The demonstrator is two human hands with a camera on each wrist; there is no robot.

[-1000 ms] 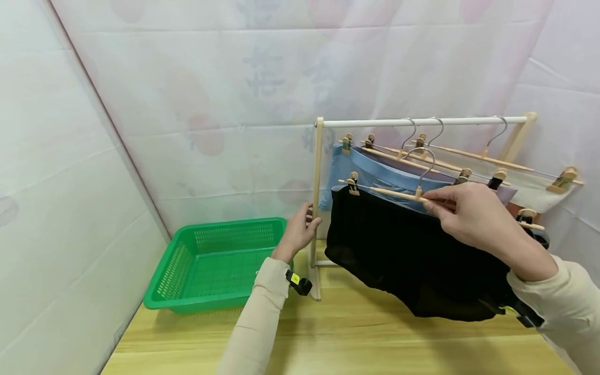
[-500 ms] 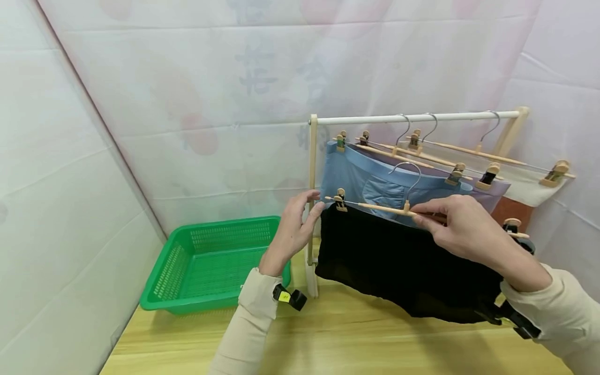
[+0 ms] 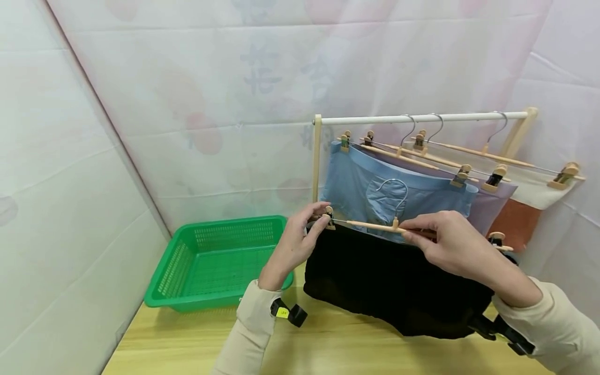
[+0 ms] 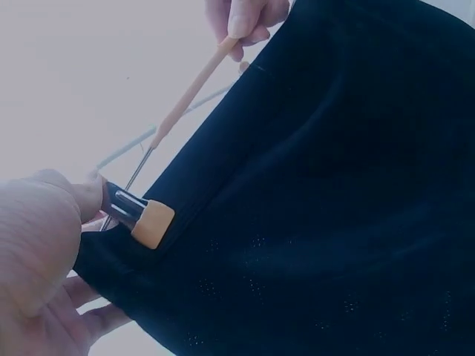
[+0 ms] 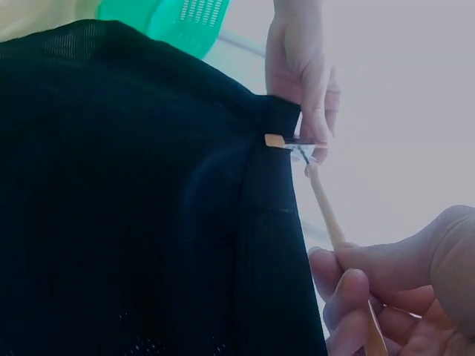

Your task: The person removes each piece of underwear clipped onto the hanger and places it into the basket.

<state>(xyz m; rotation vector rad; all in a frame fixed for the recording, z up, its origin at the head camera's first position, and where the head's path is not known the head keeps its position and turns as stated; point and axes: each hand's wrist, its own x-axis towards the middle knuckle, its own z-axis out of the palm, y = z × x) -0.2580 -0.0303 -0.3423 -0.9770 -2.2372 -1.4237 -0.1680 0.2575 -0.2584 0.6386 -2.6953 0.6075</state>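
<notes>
When counted left to right: 1 green basket [image 3: 225, 268] on 1 wood-grain table [image 3: 173, 349]. Left hand [image 3: 295, 237]: pinching 1 clip [image 4: 154, 224] at left end of 1 hanger [image 3: 370, 225]. 1 black garment [image 3: 389, 281] hanging from that hanger, below and in front of 1 white rail [image 3: 365, 121]. Right hand [image 3: 450, 239]: pinching same hanger's bar just right of 1 hook [image 3: 406, 192]. Farther back, on rail: 3 rail hangers [image 3: 508, 159], 6 rail clips [image 3: 494, 178], 3 garments: 1 blue garment [image 3: 349, 172], 1 purple garment [image 3: 492, 203], 1 white-and-brown garment [image 3: 539, 192], in that order.

I have room above the green basket [image 3: 225, 266] at left; at right, the black garment [image 3: 394, 281] blocks the near way to the bottom of the blue garment [image 3: 346, 172].
</notes>
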